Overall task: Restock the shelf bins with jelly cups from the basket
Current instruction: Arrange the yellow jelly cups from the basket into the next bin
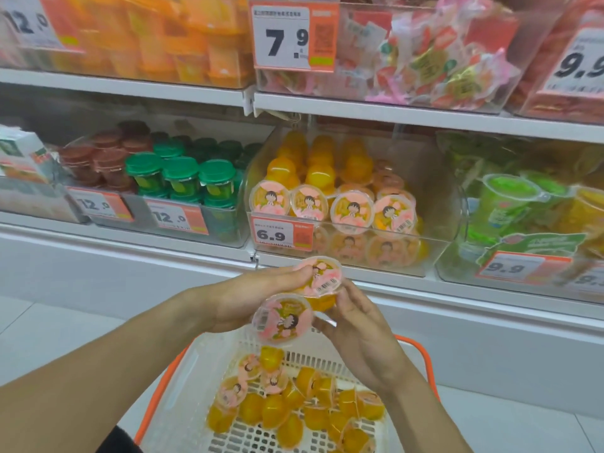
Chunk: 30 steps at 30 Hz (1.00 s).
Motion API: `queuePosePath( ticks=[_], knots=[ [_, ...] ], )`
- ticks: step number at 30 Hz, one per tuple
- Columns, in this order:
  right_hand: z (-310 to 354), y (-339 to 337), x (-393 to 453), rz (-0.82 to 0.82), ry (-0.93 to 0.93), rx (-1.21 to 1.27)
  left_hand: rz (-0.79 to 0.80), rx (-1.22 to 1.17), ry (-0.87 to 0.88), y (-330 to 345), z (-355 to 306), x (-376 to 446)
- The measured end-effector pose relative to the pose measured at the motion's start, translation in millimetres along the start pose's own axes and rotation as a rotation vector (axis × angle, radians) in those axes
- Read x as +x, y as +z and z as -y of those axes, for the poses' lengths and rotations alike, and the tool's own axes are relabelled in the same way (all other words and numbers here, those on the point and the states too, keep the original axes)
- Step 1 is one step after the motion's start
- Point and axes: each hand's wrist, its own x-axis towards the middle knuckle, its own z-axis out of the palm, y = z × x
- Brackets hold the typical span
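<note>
Price tags are showing 7.9 [287, 42] on the upper bin, 6.9 [270, 236] on the jelly-cup bin [434, 256], and 12.0 [170, 218] on the green-lidded cups' bin.

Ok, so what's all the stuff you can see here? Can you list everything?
Held yellow plastic jelly cups with pink cartoon lids: two, between both hands, above the basket.
White plastic basket with orange handles: one, on the floor below, many loose yellow cups inside.
Clear shelf bin tagged 6.9: one, middle shelf, matching yellow cups stacked inside.
Green-lidded cups: several, bin left of it.
Dark red-lidded cups: several, further left.
Green and yellow packaged cups: blurred, bin at right tagged 9.9.
Orange cups: many, top shelf left.
Pink wrapped packs: many, top shelf, tagged 7.9.
Left hand: grip curled round the cups.
Right hand: fingers on the cups' right side.
</note>
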Motion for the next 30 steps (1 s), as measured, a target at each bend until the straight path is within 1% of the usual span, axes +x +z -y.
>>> queuePosePath(
  ticks=[2,3,5,7,9,11,13,15,17,20,22,26,28,30],
  knots=[
    [-1,4,-3,0.101,0.066,0.116,-0.028,0.081,0.035,3,-8,-2],
    [-1,5,-1,0.111,0.096,0.132,-0.058,0.131,0.047,3,-8,-2],
    [3,7,2,0.121,0.073,0.124,-0.145,0.216,0.066,1,-8,-1],
    [11,10,4,0.092,0.031,0.037,-0.221,0.216,0.091,0,-8,1],
    [24,17,5,0.056,-0.019,-0.019,-0.321,0.167,0.107,0,-12,3],
    [45,23,9,-0.021,-0.122,-0.041,-0.413,0.093,0.063,-4,-17,6],
    [75,29,15,-0.111,-0.279,-0.08,-0.413,-0.084,0.021,-6,-20,5],
    [110,31,26,-0.188,-0.397,-0.175,-0.386,-0.244,0.024,-6,-23,4],
    [140,32,42,-0.311,-0.448,-0.401,-0.373,-0.326,0.052,-5,-24,6],
    [161,18,72,-0.567,-0.476,-0.936,-0.368,-0.357,0.078,-2,-23,11],
    [169,13,87,-0.652,-0.452,-1.206,-0.366,-0.362,0.076,0,-22,12],
    [176,14,113,-0.621,-0.321,-1.512,-0.348,-0.345,0.052,2,-20,16],
    [177,15,125,-0.55,-0.271,-1.623,-0.339,-0.336,0.035,2,-19,18],
    [177,15,135,-0.444,-0.22,-1.733,-0.318,-0.321,0.019,2,-18,21]
  ],
)
